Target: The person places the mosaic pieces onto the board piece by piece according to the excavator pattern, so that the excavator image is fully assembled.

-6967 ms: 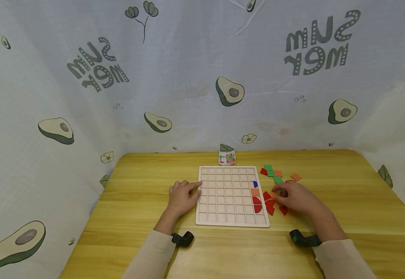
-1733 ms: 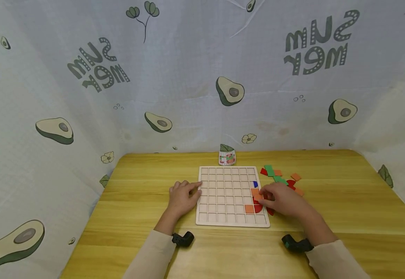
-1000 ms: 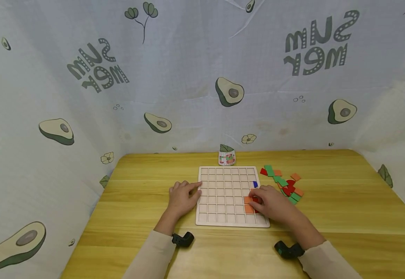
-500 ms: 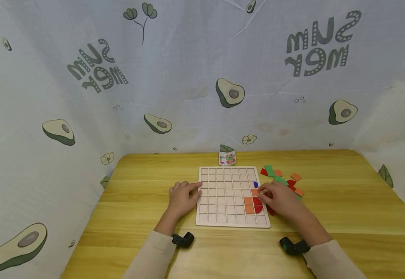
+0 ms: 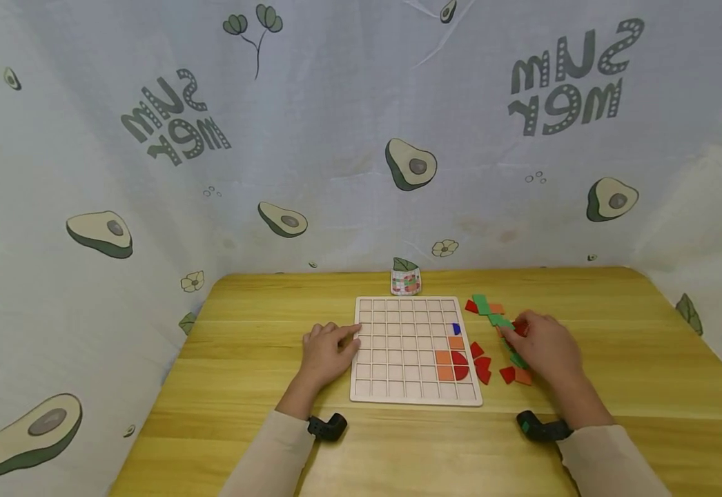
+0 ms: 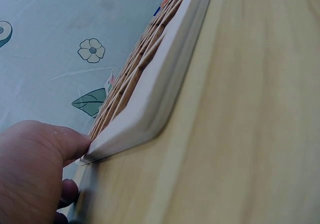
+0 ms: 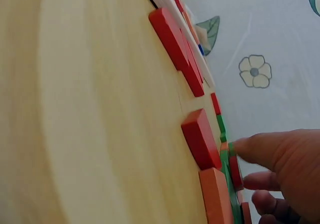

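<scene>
A pale wooden grid board (image 5: 392, 397) lies on the table. My left hand (image 5: 326, 353) rests at its left side, index fingertip on the edge and thumb against it; the left wrist view shows the thumb (image 6: 72, 143) right at the board's rim. Set in the board's right columns are a blue piece (image 5: 457, 329), several orange squares (image 5: 456, 342) and red rounded pieces (image 5: 460, 366). My right hand (image 5: 547, 348) is over the loose pieces right of the board. Its thumb (image 7: 250, 146) is at a green piece, other fingers apart beside a red piece (image 7: 235, 171).
Loose red pieces (image 5: 482, 366) lie along the board's right edge. Green (image 5: 480, 304) and orange (image 5: 522, 376) ones are scattered around the right hand. A small patterned card (image 5: 405, 281) stands behind the board, before a printed cloth (image 5: 336, 138).
My right hand set an orange square above another in the board, then moved right, back to the loose pieces. Another orange square was added earlier. My left hand stayed in place.
</scene>
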`<state>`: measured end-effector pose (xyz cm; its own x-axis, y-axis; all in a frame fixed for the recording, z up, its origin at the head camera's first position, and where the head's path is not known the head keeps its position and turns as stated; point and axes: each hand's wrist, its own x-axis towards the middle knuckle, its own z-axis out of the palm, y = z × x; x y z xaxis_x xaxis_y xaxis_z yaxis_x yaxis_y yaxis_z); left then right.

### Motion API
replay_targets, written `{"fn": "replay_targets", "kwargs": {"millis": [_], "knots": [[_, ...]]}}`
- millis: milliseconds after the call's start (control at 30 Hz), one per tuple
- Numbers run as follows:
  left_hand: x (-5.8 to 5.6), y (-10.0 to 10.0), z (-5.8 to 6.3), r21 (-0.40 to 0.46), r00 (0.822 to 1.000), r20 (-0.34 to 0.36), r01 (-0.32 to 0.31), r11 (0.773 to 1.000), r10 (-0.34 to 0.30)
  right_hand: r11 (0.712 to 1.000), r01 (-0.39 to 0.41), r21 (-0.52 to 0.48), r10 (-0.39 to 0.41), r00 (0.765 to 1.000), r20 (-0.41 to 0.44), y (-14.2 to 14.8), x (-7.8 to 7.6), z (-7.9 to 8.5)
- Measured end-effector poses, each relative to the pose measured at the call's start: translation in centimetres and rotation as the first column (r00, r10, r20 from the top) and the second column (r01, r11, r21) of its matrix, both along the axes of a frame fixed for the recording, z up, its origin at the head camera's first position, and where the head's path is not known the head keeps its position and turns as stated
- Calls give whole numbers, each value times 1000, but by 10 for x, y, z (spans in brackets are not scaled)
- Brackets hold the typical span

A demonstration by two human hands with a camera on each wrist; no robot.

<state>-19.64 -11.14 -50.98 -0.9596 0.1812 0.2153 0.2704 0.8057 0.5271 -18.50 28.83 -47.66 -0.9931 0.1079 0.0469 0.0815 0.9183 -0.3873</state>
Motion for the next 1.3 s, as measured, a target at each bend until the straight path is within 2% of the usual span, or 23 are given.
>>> {"fn": "replay_targets", "kwargs": {"millis": [100,300,500,633,800,1033,1167,1300], "knots": [[0,0,-1,-1,1000,-3,2,1000,-2,1000,-10,-29,11,1000,29,-1,-1,-1],[0,0,-3,-4,1000,-6,-1,1000,1,998,-42,-44,42,999,13,-4,-2,-3],[1,0,-3,-4,1000,-2,0,1000,0,995,-62,-77,65,997,39,-6,-2,0],[1,0,-3,-2,1000,-1,0,1000,0,988,-126,-85,129,991,37,-12,0,3],[1,0,-3,-5,1000,-2,2,1000,-2,965,-245,-97,249,968,23,-25,5,9],[0,-1,-2,-11,1000,7,-1,1000,1,916,-382,-125,389,920,43,-51,7,9],[1,0,0,-5,1000,13,3,1000,-3,896,-430,-112,435,900,27,-62,7,4],[2,0,1,0,1000,23,1,1000,-1,892,-445,-83,445,895,-13,-67,5,-1]]}}
